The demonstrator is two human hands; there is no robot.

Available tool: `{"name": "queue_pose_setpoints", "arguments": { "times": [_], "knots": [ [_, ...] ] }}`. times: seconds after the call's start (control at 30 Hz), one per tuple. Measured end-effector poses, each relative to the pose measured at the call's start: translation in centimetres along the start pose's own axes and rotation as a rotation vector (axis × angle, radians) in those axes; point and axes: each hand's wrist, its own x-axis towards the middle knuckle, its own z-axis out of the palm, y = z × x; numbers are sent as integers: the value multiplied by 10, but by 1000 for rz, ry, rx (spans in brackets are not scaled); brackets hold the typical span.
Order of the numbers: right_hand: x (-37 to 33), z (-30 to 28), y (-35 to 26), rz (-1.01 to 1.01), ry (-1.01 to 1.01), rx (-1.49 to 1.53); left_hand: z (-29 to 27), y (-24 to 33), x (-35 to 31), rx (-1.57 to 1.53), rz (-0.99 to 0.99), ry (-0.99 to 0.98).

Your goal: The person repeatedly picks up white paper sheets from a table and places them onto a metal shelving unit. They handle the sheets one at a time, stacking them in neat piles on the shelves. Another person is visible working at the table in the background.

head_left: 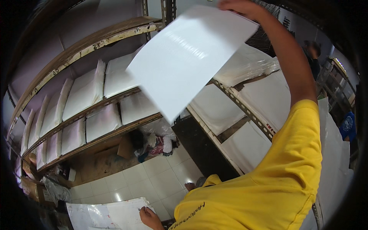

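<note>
My right hand is raised at the top, its fingers closed over the upper edge of a large glossy white sheet. The sheet hangs at a slant from that hand, one corner pointing down toward the floor, and hides part of the shelves behind it. Low in the picture, my left hand is closed at the right edge of a white board with smudges and small marks. Part of that board runs out of view at the bottom.
On the left, metal-framed shelves carry stacks of white sheets. More stacks fill a rack on the right. A dark bench-like surface stands beside the tiled floor. Crumpled cloth lies below the shelves. Another person is far right.
</note>
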Motion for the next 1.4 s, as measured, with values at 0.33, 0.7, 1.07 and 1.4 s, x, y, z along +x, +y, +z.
{"name": "queue_pose_setpoints", "arguments": {
  "times": [0.33, 0.7, 1.07, 1.4],
  "knots": [
    [-233, 43, 94, 1644, 513, 530, 20, -8, 17, 107, -65, 31],
    [-273, 92, 99, 1930, 62, -13, 19, 4, 23, 96, -97, 33],
    [-307, 103, 120, 1789, -505, -262, 30, -4, 23, 92, -100, 39],
    [-278, 111, 73, 1723, -308, -115, 20, 7, 18, 127, -93, 85]
  ]
}}
